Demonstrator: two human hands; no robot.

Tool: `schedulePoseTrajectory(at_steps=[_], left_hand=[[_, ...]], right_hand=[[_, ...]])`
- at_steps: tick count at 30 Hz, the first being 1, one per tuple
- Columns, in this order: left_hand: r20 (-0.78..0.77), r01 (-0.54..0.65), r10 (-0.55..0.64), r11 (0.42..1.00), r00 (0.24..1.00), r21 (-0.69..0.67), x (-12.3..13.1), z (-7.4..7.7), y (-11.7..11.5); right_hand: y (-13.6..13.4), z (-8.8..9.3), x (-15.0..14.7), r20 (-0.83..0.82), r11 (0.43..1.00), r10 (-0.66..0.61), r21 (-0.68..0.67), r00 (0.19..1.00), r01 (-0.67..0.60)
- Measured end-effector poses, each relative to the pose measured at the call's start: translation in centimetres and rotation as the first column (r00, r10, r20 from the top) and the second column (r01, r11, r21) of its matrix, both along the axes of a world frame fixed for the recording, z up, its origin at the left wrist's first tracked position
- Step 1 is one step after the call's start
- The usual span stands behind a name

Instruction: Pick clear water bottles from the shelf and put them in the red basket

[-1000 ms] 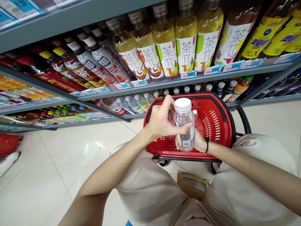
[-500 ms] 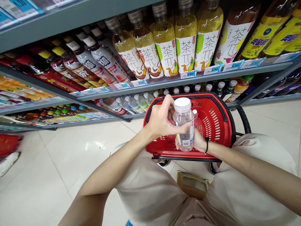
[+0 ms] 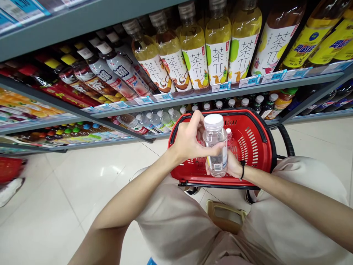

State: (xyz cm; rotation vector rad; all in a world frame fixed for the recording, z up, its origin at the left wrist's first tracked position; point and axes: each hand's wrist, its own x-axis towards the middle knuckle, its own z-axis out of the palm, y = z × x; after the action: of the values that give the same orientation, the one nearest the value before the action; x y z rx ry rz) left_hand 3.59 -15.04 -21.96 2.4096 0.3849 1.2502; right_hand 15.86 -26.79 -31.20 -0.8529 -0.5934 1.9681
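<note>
A clear bottle (image 3: pixel 216 147) with a white cap is held nearly upright above the red shopping basket (image 3: pixel 256 162). My left hand (image 3: pixel 189 141) curves round its left side, the thumb lying across the front of the label. From behind and below, my right hand (image 3: pixel 233 165) grips the bottle, with most of its fingers hidden by it. Behind the bottle, a smaller bottle with a white cap (image 3: pixel 228 131) shows inside the basket. The basket stands on the floor between my knees and the shelf.
Tea bottles (image 3: pixel 195 62) line the shelf (image 3: pixel 176 97) in front, with more bottles on the shelf below. The basket's black handle (image 3: pixel 286 140) sticks out to the right. A beige stool (image 3: pixel 226 217) is beneath me. Another person's shoe (image 3: pixel 11 191) shows at far left.
</note>
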Motion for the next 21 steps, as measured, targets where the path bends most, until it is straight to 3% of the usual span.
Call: schedulePoseTrajectory(at_steps=[11, 21], left_hand=[[-0.030, 0.009, -0.009, 1.000, 1.000, -0.023, -0.16, -0.16, 0.13], [-0.030, -0.052, 0.052, 0.999, 0.998, -0.014, -0.10, -0.43, 0.00]], right_hand=[[-0.06, 0.11, -0.02, 0.022, 1.000, 0.003, -0.002, 1.000, -0.003], [-0.11, -0.10, 0.01, 0.006, 1.000, -0.014, -0.010, 1.000, 0.014]])
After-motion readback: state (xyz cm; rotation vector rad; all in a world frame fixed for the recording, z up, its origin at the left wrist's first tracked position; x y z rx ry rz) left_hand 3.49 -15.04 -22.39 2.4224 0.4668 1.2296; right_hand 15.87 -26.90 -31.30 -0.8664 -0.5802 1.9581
